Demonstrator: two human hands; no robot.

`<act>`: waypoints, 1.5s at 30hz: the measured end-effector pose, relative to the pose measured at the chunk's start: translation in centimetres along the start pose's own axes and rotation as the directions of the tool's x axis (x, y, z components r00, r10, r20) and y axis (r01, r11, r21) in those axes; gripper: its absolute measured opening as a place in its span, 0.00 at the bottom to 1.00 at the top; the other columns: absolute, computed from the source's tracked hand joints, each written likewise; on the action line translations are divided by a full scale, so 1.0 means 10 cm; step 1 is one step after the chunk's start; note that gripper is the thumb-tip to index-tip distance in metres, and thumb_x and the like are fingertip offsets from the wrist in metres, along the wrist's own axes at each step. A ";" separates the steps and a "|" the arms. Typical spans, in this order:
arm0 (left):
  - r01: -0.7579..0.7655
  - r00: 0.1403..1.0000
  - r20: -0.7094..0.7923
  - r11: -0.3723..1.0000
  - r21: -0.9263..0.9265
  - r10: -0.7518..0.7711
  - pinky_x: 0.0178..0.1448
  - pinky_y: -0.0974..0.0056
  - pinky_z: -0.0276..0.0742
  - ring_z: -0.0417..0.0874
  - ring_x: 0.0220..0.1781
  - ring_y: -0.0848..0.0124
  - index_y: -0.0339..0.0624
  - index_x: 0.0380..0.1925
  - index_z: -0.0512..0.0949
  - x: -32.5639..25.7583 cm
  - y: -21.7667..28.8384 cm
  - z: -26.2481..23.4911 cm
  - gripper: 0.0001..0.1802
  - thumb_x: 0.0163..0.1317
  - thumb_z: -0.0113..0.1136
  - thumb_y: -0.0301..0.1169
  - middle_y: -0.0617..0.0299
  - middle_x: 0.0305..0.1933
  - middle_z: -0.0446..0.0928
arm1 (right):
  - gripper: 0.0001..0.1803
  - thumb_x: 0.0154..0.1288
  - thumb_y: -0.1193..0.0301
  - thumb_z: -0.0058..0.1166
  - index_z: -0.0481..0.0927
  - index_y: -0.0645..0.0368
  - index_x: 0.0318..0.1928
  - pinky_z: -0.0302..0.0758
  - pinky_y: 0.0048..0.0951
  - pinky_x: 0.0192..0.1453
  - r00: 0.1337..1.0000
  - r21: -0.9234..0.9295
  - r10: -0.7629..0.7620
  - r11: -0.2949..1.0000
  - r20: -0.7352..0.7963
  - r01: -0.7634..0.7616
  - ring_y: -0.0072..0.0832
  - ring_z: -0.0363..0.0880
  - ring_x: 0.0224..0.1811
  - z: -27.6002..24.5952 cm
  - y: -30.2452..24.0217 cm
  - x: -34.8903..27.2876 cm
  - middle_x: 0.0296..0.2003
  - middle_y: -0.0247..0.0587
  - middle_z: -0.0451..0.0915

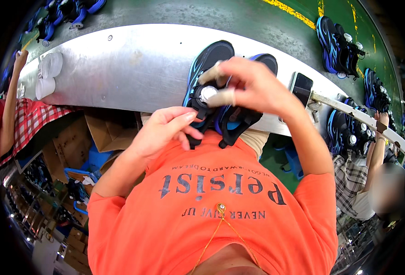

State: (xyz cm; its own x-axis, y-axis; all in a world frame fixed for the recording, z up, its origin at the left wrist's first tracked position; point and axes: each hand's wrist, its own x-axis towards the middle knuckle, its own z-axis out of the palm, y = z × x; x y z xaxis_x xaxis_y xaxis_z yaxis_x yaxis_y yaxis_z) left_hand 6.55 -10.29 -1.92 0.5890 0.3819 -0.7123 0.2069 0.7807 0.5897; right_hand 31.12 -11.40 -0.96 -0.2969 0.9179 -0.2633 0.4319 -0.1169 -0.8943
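A pair of black running shoes with blue and purple sides stands in front of me, toes pointing away. On the left shoe (210,57) sits a round white dial (208,93). My left hand (163,133) is at this shoe's heel end, its thumb and forefinger closed on a black tab of the shoe. Above the dial, my right hand (255,85) reaches over both shoes, thumb and forefinger apart, with beige finger cots on them; nothing shows between them. That hand partly covers the right shoe (234,123), whose heel end leans toward me.
The shoes stand on a curved metal bench (129,59). A phone (302,87) and a metal bar (344,107) are to the right, white rolls (49,73) to the left. More shoes (338,48) stand on the green surface (175,13) beyond. Co-workers sit on both sides.
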 end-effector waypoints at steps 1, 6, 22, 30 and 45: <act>-0.005 1.000 -0.015 0.998 -0.069 0.004 0.28 0.71 0.78 0.84 0.40 0.67 0.29 0.46 0.75 0.04 -0.04 0.07 0.17 0.70 0.50 0.35 0.51 0.48 0.79 | 0.19 0.53 0.67 0.66 0.82 0.51 0.47 0.72 0.25 0.34 0.998 -0.040 -0.046 0.998 0.031 0.047 0.23 0.72 0.27 0.12 -0.02 -0.02 0.30 0.36 0.69; -0.060 0.995 -0.083 0.983 -0.171 0.046 0.40 0.67 0.84 0.84 0.48 0.62 0.29 0.47 0.73 0.07 -0.14 0.19 0.16 0.71 0.46 0.33 0.50 0.48 0.79 | 0.14 0.47 0.73 0.62 0.80 0.54 0.39 0.70 0.27 0.31 0.991 -0.100 -0.125 0.988 -0.050 0.119 0.27 0.71 0.25 0.37 0.00 0.04 0.33 0.38 0.69; -0.163 0.986 -0.031 0.924 -0.346 0.163 0.48 0.64 0.84 0.81 0.53 0.58 0.30 0.48 0.74 0.06 -0.40 0.15 0.15 0.71 0.48 0.33 0.50 0.49 0.78 | 0.24 0.52 0.64 0.66 0.78 0.52 0.52 0.73 0.33 0.36 0.992 -0.254 -0.058 0.967 -0.113 0.028 0.36 0.76 0.32 0.31 -0.16 -0.17 0.30 0.41 0.77; -0.196 0.981 -0.048 0.936 -0.291 0.190 0.50 0.64 0.82 0.81 0.53 0.59 0.30 0.48 0.74 0.06 -0.45 0.21 0.16 0.72 0.47 0.33 0.53 0.48 0.78 | 0.15 0.54 0.67 0.62 0.82 0.55 0.44 0.73 0.37 0.39 0.986 -0.196 -0.011 0.980 -0.166 -0.023 0.43 0.78 0.32 0.41 -0.12 -0.21 0.28 0.49 0.79; -0.554 0.528 0.678 -0.397 0.732 0.512 0.33 0.52 0.76 0.80 0.30 0.50 0.40 0.28 0.74 0.64 0.14 0.28 0.06 0.56 0.52 0.31 0.51 0.25 0.77 | 0.15 0.72 0.66 0.50 0.79 0.61 0.51 0.73 0.21 0.47 0.759 -0.200 -0.152 0.979 -0.633 0.029 0.20 0.76 0.41 -0.41 0.38 -0.60 0.41 0.34 0.80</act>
State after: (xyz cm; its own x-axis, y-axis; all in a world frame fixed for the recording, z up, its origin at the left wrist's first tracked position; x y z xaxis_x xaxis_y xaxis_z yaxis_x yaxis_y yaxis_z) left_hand 12.78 -8.09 -4.61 0.9462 0.2662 0.1840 0.1632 -0.8835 0.4392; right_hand 38.07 -15.79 -1.27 0.2477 0.9547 0.1651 0.5849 -0.0115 -0.8110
